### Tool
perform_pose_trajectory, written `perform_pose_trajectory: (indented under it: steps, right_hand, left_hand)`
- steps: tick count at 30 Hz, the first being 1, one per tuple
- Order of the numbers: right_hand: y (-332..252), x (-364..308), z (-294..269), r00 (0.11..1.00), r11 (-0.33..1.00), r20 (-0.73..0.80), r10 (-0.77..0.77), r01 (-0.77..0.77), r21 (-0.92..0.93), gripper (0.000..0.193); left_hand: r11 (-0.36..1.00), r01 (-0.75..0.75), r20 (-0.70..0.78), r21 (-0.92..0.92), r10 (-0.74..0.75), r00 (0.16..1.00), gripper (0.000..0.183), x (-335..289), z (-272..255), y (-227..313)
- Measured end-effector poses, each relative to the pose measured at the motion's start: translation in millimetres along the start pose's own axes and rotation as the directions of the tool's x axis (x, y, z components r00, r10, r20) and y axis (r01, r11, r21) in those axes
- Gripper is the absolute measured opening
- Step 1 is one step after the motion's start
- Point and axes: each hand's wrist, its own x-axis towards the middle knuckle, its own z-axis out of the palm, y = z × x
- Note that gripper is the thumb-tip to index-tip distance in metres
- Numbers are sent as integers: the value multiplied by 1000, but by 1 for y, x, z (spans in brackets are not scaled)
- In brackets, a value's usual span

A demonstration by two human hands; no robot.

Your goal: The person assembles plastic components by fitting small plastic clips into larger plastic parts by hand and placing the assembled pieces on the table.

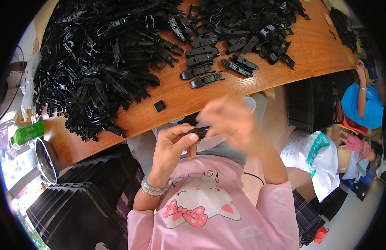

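Between the thumb and fingers of my left hand (pixel 175 143) is a small black plastic part (pixel 200 132), held in front of my chest just off the table's near edge. My right hand (pixel 230 123) is beside it, smeared by motion, so its fingers and anything in them cannot be made out. Beyond my hands, several long black plastic parts (pixel 206 79) lie in a loose row on the wooden table (pixel 176 102). A small square black piece (pixel 160 106) rests alone nearer the edge.
A large heap of black plastic parts (pixel 89 62) covers the table's left; another heap (pixel 251 21) lies at the back. Black crates (pixel 80 200) stand at lower left, near a green bottle (pixel 28 133). A white sack (pixel 311 160) and another person in blue (pixel 361 104) are to the right.
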Motion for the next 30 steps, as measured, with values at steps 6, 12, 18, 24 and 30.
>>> perform_pose_trajectory:
  steps: [6,12,18,24,30]
  right_hand:
    - [75,4,-53,843,778,-417,339,-500,-380,10]
    - [78,-1,-42,844,835,-369,389,-492,-245,11]
    - [71,-4,-34,849,856,-369,379,-473,-210,14]
    - [62,-6,-31,829,795,-413,378,-519,-315,25]
    - [29,-11,-35,832,900,-472,291,-406,-161,45]
  left_hand:
    - [998,22,-60,62,-19,998,16,0,1,-4]
    - [989,42,-112,140,-27,993,18,6,9,-8]
    - [981,51,-126,185,-28,992,20,15,16,-10]
    - [985,44,-158,166,-18,987,21,13,20,-7]
    - [994,51,-184,99,-32,982,25,17,21,1]
